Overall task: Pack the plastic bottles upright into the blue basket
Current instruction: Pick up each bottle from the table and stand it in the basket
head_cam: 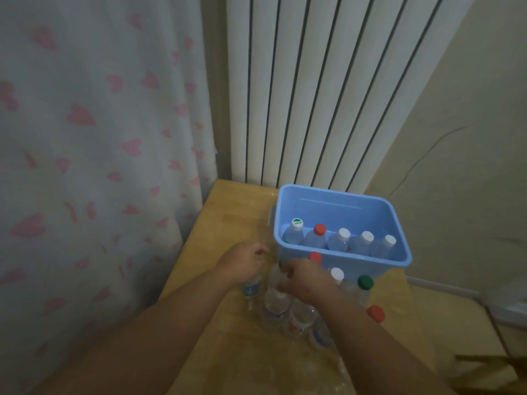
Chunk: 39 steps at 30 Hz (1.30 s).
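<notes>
Blue basket on table, five bottles upright inside, left hand, right hand gripping loose bottles

basket sits far right on the worktop, radiator behind it, curtain off to the left. five bottles upright in a row along the basket's near wall. loose bottles clustered on the worktop just near of the basket. left hand grips the leftmost bottle, right hand grips the middle bottle just right of it
</notes>
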### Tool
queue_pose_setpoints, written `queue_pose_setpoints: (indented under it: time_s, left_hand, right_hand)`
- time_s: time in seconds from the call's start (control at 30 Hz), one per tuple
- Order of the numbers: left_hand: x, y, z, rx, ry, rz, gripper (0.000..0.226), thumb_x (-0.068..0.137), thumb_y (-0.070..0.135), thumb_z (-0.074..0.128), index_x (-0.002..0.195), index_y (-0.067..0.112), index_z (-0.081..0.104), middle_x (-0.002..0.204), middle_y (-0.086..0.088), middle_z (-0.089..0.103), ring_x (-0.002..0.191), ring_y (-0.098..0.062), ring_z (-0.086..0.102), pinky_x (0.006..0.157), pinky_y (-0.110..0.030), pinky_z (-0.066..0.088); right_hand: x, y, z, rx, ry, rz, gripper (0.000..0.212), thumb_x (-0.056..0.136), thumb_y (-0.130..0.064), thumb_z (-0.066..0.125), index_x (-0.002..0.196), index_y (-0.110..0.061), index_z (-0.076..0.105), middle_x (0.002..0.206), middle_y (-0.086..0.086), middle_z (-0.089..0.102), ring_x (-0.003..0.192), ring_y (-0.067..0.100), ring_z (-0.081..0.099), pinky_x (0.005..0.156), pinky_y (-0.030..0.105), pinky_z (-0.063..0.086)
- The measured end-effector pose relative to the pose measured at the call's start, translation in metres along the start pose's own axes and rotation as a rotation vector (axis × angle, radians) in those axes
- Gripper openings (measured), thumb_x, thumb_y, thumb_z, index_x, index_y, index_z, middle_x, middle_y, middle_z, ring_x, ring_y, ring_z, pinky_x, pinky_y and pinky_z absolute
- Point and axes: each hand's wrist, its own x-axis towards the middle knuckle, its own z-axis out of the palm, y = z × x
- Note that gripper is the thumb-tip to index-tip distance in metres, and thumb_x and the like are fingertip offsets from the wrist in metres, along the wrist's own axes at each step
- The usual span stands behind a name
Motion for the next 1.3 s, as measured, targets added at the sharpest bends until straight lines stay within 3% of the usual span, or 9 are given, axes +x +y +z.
queue_pose_setpoints:
  time_s: [0.1,0.37,0.53,0.67,0.77,0.9,1.0,1.13,1.3]
  left_hand:
    - [-0.007,-0.009,0.004,0.01,-0.047,-0.006,0.038,0.091,0.016,0.055,0.128,0.024,0.063,0.13,0.0,0.063,0.114,-0.014,0.059,0.092,-0.023,0.044]
    - [-0.015,-0.02,0.002,0.02,-0.111,0.012,0.041,0.088,0.015,0.056,0.128,0.022,0.063,0.132,0.002,0.062,0.118,-0.014,0.058,0.097,-0.026,0.046]
    - [-0.02,-0.017,-0.002,-0.01,-0.167,0.051,0.048,0.087,0.002,0.051,0.13,0.02,0.062,0.133,0.0,0.062,0.119,-0.016,0.057,0.101,-0.028,0.046]
    - [-0.026,-0.008,-0.008,-0.228,-0.326,0.103,0.057,0.068,0.014,0.068,0.124,0.024,0.061,0.123,0.0,0.067,0.112,-0.015,0.063,0.096,-0.037,0.053]
    - [-0.027,0.009,-0.024,-0.452,-0.354,0.133,0.058,0.074,0.014,0.081,0.124,0.029,0.057,0.118,0.008,0.068,0.107,-0.006,0.065,0.087,-0.027,0.056]
    - [-0.02,0.029,-0.047,-0.538,-0.24,0.163,0.058,0.068,0.035,0.086,0.119,0.037,0.059,0.111,0.011,0.071,0.104,-0.007,0.066,0.092,-0.032,0.056]
    - [-0.014,0.037,-0.058,-0.554,-0.193,0.192,0.057,0.073,0.029,0.083,0.12,0.042,0.054,0.113,0.012,0.068,0.107,-0.009,0.064,0.095,-0.036,0.055]
    - [-0.008,0.042,-0.069,-0.677,-0.21,0.227,0.05,0.082,0.022,0.078,0.125,0.036,0.055,0.117,0.008,0.07,0.11,-0.01,0.065,0.101,-0.04,0.051]
    - [0.0,0.052,-0.075,-0.721,-0.272,0.243,0.042,0.087,0.021,0.072,0.122,0.037,0.057,0.119,0.005,0.07,0.115,-0.016,0.063,0.103,-0.043,0.049]
  right_hand:
    - [-0.003,-0.003,0.015,-0.128,-0.054,-0.006,0.041,0.078,-0.039,0.069,0.117,-0.031,0.06,0.114,-0.002,0.063,0.1,0.02,0.059,0.089,0.034,0.051]
    - [-0.008,-0.011,0.027,-0.173,0.019,0.002,0.018,0.087,-0.027,0.061,0.104,-0.023,0.063,0.103,0.002,0.064,0.096,0.021,0.061,0.089,0.035,0.052]
    - [-0.013,-0.02,0.004,-0.113,0.081,-0.004,0.02,0.084,-0.037,0.06,0.097,-0.022,0.065,0.092,0.002,0.065,0.082,0.019,0.06,0.071,0.029,0.048]
    - [-0.021,-0.039,-0.033,-0.036,0.225,-0.057,0.02,0.08,-0.041,0.059,0.084,-0.023,0.066,0.079,0.0,0.064,0.076,0.018,0.06,0.067,0.031,0.051]
    - [-0.027,-0.055,-0.057,0.024,0.383,-0.093,0.022,0.08,-0.049,0.058,0.074,-0.028,0.061,0.071,-0.006,0.061,0.073,0.015,0.057,0.062,0.03,0.045]
    - [-0.03,-0.071,-0.076,0.091,0.521,-0.11,0.044,0.079,-0.064,0.055,0.096,-0.026,0.069,0.093,-0.003,0.068,0.088,0.019,0.062,0.074,0.034,0.051]
    - [-0.034,-0.079,-0.087,0.153,0.548,-0.117,0.048,0.083,-0.061,0.056,0.115,-0.026,0.065,0.101,-0.001,0.068,0.093,0.018,0.062,0.08,0.034,0.051]
    - [-0.033,-0.085,-0.096,0.284,0.555,-0.199,0.04,0.085,-0.051,0.059,0.117,-0.028,0.063,0.106,-0.003,0.064,0.091,0.013,0.06,0.076,0.031,0.05]
    - [-0.034,-0.088,-0.111,0.282,0.624,-0.212,0.026,0.087,-0.043,0.059,0.104,-0.024,0.067,0.09,-0.009,0.065,0.083,0.011,0.059,0.069,0.029,0.048]
